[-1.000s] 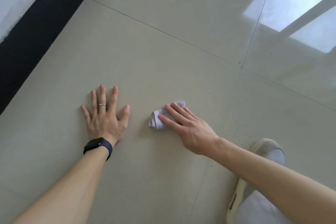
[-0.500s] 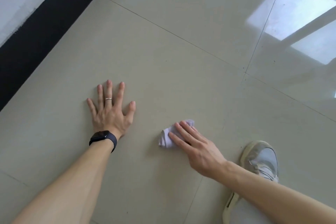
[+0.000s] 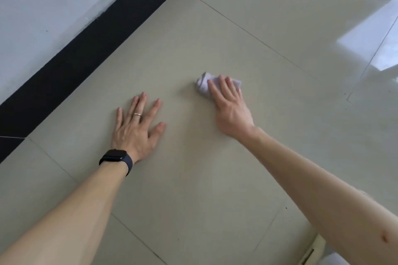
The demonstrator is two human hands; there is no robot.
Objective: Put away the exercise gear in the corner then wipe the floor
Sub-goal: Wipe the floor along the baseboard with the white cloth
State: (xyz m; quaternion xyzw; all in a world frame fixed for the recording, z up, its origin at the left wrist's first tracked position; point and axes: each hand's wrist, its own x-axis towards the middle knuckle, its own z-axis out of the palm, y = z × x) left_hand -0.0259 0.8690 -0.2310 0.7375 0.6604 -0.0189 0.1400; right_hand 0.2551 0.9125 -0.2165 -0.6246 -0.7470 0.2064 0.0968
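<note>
A small crumpled pale lilac cloth (image 3: 203, 84) lies on the beige tiled floor (image 3: 193, 178). My right hand (image 3: 230, 107) presses down on the cloth with straight fingers, covering most of it. My left hand (image 3: 137, 129) lies flat on the floor to the left, fingers spread, with a ring and a dark watch on the wrist. The two hands are apart. No exercise gear is in view.
A black skirting board (image 3: 86, 49) runs diagonally along the white wall (image 3: 43, 6) at the upper left. Bright window light reflects on the tiles at the right (image 3: 370, 45). A bit of a light shoe (image 3: 312, 251) shows at the bottom right.
My right hand has slid the cloth forward, away from me, past the left hand's fingertips. The left hand stays flat on the floor. The camera has tilted toward the wall.
</note>
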